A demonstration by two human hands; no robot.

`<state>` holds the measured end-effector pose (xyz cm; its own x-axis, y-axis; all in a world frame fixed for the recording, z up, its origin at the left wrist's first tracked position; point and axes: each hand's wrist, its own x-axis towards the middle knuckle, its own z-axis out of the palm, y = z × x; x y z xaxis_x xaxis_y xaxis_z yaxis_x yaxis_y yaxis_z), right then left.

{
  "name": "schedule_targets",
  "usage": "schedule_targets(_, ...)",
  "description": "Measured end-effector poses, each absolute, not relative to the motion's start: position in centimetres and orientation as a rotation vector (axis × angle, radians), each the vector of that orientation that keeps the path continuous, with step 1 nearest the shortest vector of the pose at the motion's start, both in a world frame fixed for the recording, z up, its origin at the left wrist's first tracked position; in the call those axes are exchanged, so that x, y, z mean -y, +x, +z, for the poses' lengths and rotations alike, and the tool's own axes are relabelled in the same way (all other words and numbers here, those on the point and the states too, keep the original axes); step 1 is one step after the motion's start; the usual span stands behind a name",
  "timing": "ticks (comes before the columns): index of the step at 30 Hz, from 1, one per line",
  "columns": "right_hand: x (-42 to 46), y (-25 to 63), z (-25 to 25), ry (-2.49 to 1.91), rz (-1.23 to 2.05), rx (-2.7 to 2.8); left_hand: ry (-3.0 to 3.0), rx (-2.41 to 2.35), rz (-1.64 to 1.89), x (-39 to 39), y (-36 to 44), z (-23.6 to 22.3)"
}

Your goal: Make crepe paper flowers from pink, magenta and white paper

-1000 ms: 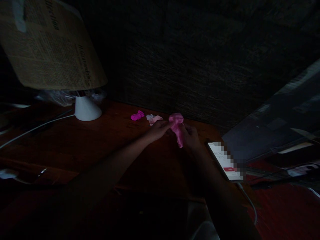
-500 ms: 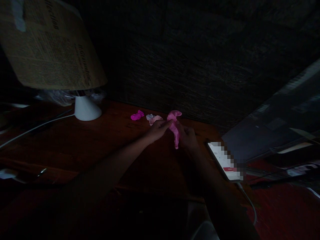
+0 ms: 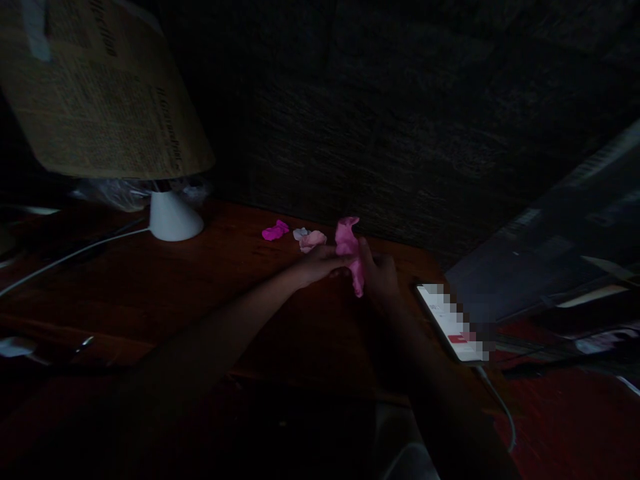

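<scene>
A long, soft pink piece [image 3: 346,239] that looks like modelling clay is held up between both hands over the wooden table. My left hand [image 3: 320,265] pinches it from the left, its thumb lying across the middle. From the right, my right hand [image 3: 379,270] grips the same piece, with some of its fingers hidden behind. The piece's top edge flares out and its lower end hangs beneath the fingers. Just left of the hands lie a pale pink lump [image 3: 313,240], a small whitish lump [image 3: 301,233] and a bright magenta lump [image 3: 275,231].
On the left stands a lamp with a white cone base [image 3: 175,219] and a newspaper-print shade [image 3: 120,100]. A lit phone [image 3: 445,320] with a charging cable [image 3: 501,403] lies at the table's right edge. A dark wall [image 3: 350,133] rises behind the wooden table [image 3: 225,267].
My left hand has shifted slightly lower and rightward on the pink piece, and its thumb now reaches across it. My right thumb has risen a little. The piece's upper part is more upright.
</scene>
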<state>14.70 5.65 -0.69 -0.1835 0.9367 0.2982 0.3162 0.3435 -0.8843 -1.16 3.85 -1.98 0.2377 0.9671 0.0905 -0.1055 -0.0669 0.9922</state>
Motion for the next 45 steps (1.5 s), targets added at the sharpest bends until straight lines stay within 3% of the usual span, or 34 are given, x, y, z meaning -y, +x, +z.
schedule_targets(8, -5.4, 14.4, -0.1, -1.098, 0.860, 1.655, 1.359, -1.028, 1.202, -4.0, -1.0, -2.3)
schedule_targets(15, -5.6, 14.7, -0.2, -1.185, 0.702, 1.607, 1.498, -0.989, 0.925, -3.4, -0.7, -2.2)
schedule_targets(27, -5.6, 14.5, -0.1, -1.176, 1.036, 1.759, 1.584, -0.990, 1.242, -3.6, -0.9, -2.3)
schedule_targets(33, -5.6, 14.3, -0.4, -1.054, 0.962, 1.748, 1.387, -1.001, 1.184, -3.4, -0.2, -2.3)
schedule_targets(39, -5.5, 14.2, -0.6, -1.080, 1.134, 1.718, 1.353, -0.994, 0.949, -2.8, 0.1, -1.9)
schedule_targets(45, -5.1, 14.4, 0.1, -1.233, 1.186, 1.712, 1.557, -1.080, 1.053, -3.1, -0.4, -2.3)
